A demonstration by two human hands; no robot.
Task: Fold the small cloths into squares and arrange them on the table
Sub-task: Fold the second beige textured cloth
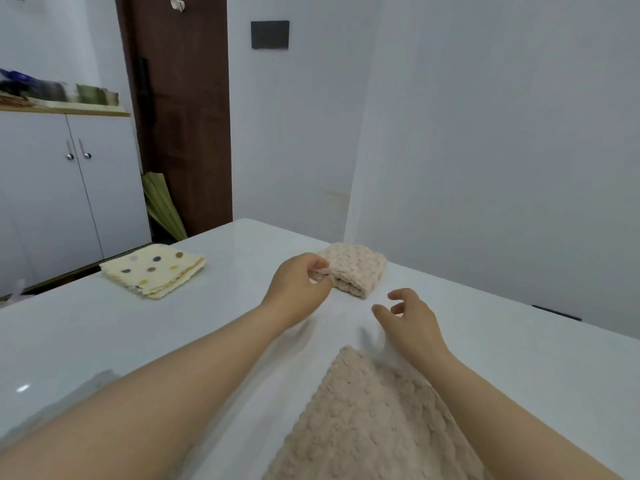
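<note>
Left hand (299,285) pinching folded beige cloth (356,270) edge; right hand (410,318) near, loosely open, empty.

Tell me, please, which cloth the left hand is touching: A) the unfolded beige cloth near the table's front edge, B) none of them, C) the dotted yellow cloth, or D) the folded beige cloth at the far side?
D: the left hand pinches the near corner of the folded beige cloth, well away from the dotted cloth and the unfolded one.
</note>
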